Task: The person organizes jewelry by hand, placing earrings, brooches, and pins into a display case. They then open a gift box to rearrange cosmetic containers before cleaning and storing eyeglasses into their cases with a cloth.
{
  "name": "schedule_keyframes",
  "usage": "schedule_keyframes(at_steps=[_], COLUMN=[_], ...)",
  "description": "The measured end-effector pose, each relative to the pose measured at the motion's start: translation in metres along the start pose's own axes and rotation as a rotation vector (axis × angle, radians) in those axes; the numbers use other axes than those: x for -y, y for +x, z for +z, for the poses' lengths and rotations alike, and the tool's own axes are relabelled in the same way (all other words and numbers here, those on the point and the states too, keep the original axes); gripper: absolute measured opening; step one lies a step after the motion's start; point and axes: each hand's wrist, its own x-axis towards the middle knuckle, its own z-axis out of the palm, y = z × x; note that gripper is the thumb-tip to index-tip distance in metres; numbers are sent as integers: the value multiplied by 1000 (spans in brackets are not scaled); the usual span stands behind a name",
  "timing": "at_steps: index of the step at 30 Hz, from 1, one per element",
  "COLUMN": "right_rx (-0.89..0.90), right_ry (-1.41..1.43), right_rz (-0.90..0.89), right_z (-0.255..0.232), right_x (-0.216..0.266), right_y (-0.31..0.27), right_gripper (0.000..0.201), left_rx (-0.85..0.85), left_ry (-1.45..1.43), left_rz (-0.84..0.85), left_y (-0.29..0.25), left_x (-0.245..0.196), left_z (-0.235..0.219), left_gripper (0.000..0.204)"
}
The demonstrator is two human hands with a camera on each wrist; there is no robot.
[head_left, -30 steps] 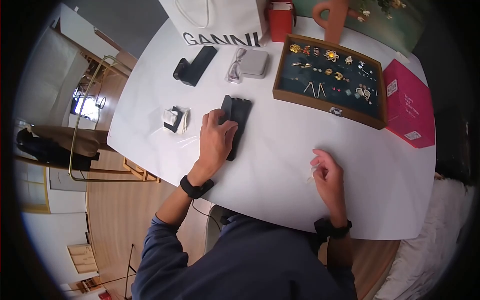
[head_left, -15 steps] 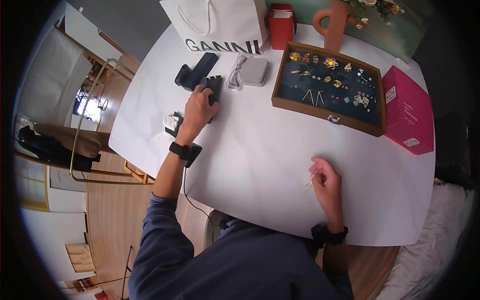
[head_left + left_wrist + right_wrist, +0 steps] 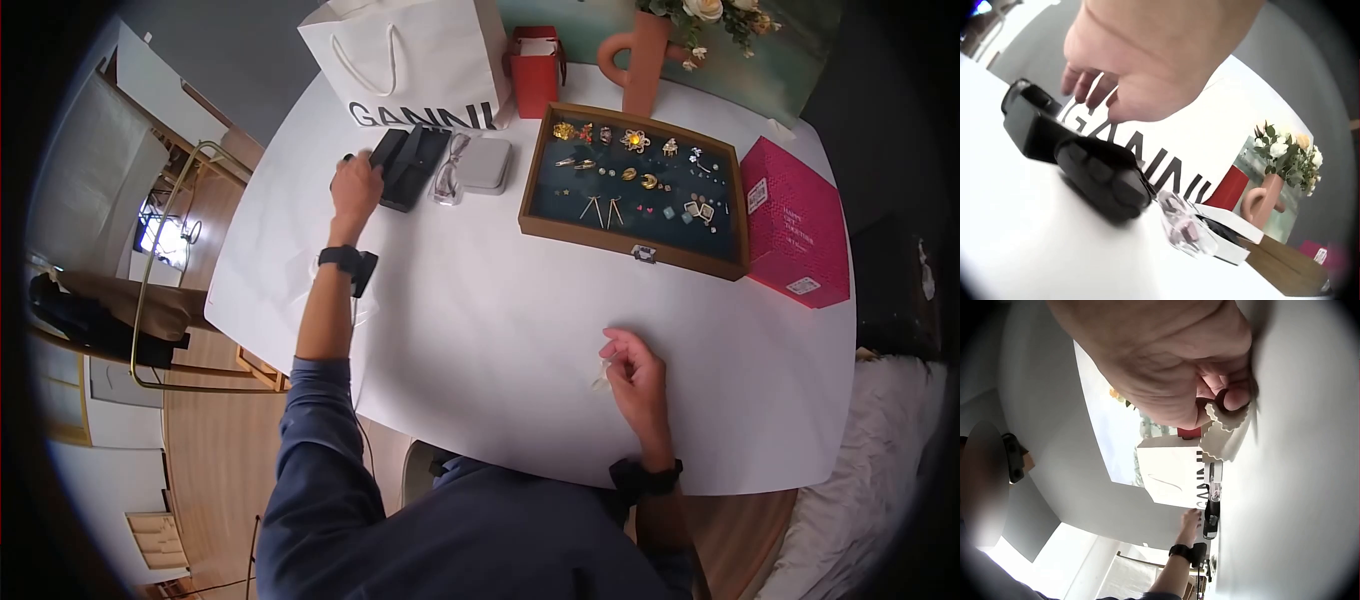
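Observation:
In the head view my left hand point(image 3: 355, 192) is at the back left of the table, at the left side of two long black cases point(image 3: 400, 178) lying against each other. The left wrist view has its fingers bent loosely with nothing between them, over the dark case point(image 3: 1104, 178). My right hand point(image 3: 638, 385) rests low near the table's front right. Its thumb and fingers pinch a cream cloth with a zigzag edge point(image 3: 1225, 439), which hangs down to the tabletop.
Clear-framed glasses point(image 3: 449, 172) lie beside a grey case point(image 3: 485, 165). Behind stand a white paper bag point(image 3: 420, 70), a red box point(image 3: 536, 85) and a vase point(image 3: 645, 70). At right are a jewelry display box point(image 3: 580, 232) and a pink box point(image 3: 795, 225).
My left hand has carried one black case forward and left, laid it by the other and let go. The right hand still holds the cloth in nearly the same place.

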Motion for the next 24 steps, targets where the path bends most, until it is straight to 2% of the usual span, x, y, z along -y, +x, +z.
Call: schedule_keyframes(at_steps=[3, 6, 9, 12, 15, 16, 18, 20, 22, 24], right_rx=[-1, -7, 1, 62, 113, 160, 247, 134, 25, -54], right_ry=[1, -20, -21, 211, 646, 807, 1128, 1057, 997, 952], right_rz=[14, 18, 9, 100, 201, 247, 334, 305, 305, 330], right_z=[0, -1, -2, -6, -8, -10, -16, -15, -16, -16], right_x=[0, 4, 4, 3, 9, 5, -4, -7, -3, 10], right_y=[1, 1, 1, 1, 2, 3, 8, 15, 22, 27], right_gripper=[42, 39, 37, 32, 28, 26, 23, 19, 19, 25], left_rx=[51, -22, 23, -52, 2, -55, 19, 173, 259, 277], left_ry=[114, 182, -1, -165, -481, -741, -1011, -972, -940, -963], left_rz=[77, 20, -62, -80, -184, -142, -101, -157, 42, 135], left_y=[-13, -30, -28, -33, -66, -81, -117, -156, -189, -216], left_x=[18, 24, 36, 49, 50, 57, 34, 3, -26, -65], left_z=[1, -1, 3, -10, -58, -59, -87, -99, -82, -71], left_gripper=[54, 64, 55, 53, 39, 39, 47, 56, 61, 61])
